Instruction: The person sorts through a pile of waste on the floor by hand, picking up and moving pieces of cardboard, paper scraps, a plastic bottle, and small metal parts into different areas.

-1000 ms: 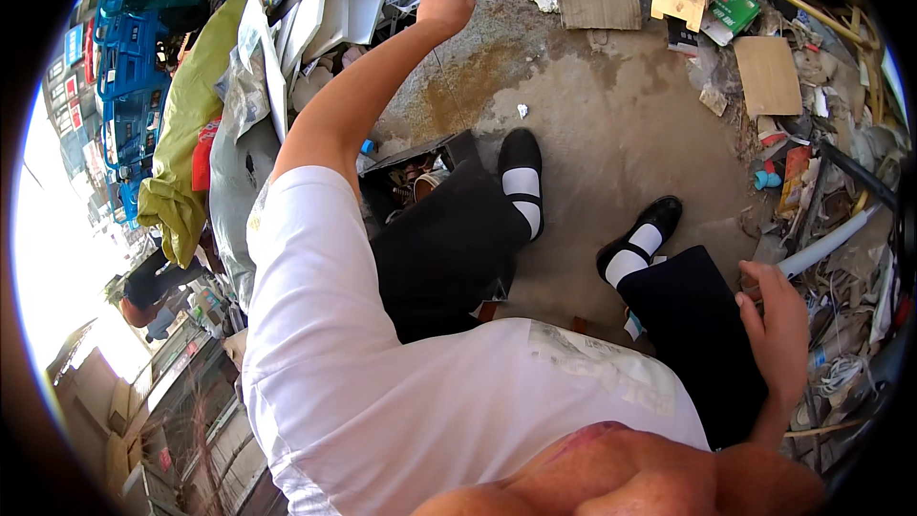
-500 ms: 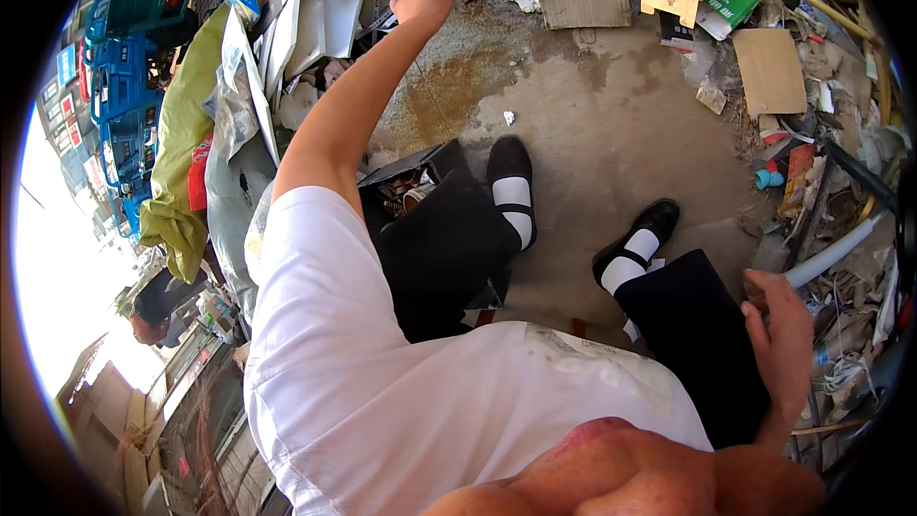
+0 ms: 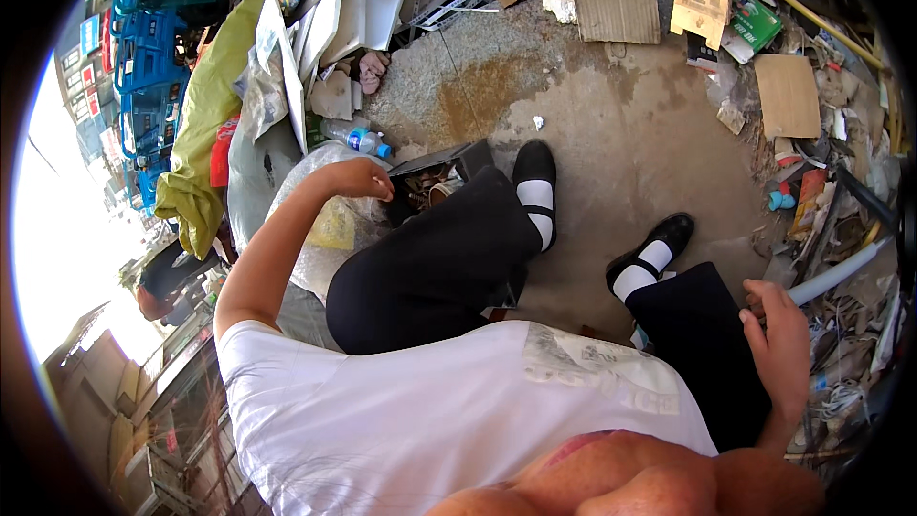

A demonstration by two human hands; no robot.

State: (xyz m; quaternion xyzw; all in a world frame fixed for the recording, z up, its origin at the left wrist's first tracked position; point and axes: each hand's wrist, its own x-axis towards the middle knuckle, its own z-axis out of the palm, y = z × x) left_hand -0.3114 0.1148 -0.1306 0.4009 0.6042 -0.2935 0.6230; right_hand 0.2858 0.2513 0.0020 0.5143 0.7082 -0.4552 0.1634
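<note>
My left hand hangs beside my left knee with its fingers curled down and drawn together. Whatever they hold, if anything, is hidden below them. Close to its fingertips stands a dark box holding brown and whitish items that I cannot make out. A clear plastic bag with a yellow patch lies under my left forearm. A plastic bottle with a blue cap lies just beyond this hand. By my right knee rests my right hand, its fingers loosely bent, the thumb apart, nothing visible in it.
Cardboard pieces and scrap line the far edge of the stained concrete floor. On the right lies a scrap heap with a pale pipe. Blue crates and a yellow-green sack stand at the left.
My left hand has come back from the scrap at the far side to beside the dark box. My right hand stays by the knee. The view has shifted slightly.
</note>
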